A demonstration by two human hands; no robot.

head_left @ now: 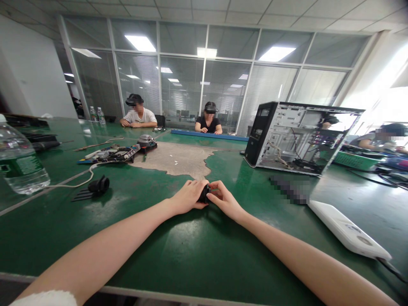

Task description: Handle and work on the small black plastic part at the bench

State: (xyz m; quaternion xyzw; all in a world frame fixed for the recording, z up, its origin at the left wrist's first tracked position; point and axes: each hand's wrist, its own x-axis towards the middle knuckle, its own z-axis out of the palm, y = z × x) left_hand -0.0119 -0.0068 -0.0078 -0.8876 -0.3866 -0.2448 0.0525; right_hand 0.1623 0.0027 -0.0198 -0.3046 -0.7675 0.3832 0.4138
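Note:
Between my two hands, just above the green tabletop, is a small black rounded part (204, 194); fingers cover most of it, so its kind is unclear. My left hand (190, 195) wraps round it from the left and over its top. From the right, my right hand (223, 197) pinches its edge with thumb and fingertips. To the left on the table lies a black plastic piece (99, 184) with a round end and several flat prongs.
An opened computer case (293, 138) stands at right, near a white power strip (349, 229). A circuit board (110, 154) lies back left, beside a bare patch of tabletop (178, 157). A water bottle (24, 163) stands far left. Several people sit around the table.

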